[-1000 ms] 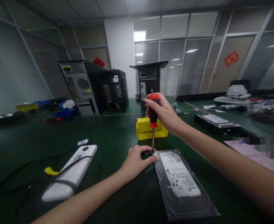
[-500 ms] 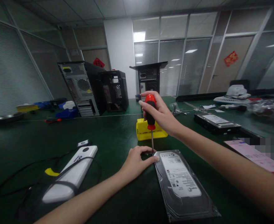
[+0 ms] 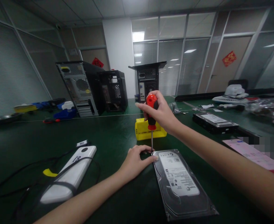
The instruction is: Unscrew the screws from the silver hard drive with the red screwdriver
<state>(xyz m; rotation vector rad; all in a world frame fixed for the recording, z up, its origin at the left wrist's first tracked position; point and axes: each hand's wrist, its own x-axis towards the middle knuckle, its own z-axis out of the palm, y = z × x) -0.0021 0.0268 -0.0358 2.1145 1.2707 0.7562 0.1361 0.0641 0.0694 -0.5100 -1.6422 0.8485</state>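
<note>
Green table (image 3: 111, 133), glass partitions (image 3: 173, 28) behind; hands (image 3: 132, 160), screwdriver (image 3: 151, 122) at hard drive (image 3: 183, 186)

The right hand (image 3: 165, 113) (the higher one) is curled, the left hand (image 3: 134, 160) outstretched.

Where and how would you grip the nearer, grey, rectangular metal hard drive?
Probably from the near side, across both long edges of the grey, rectangular metal hard drive: it lies flat, and the left hand and red-and-black screwdriver crowd its far left corner.
</note>
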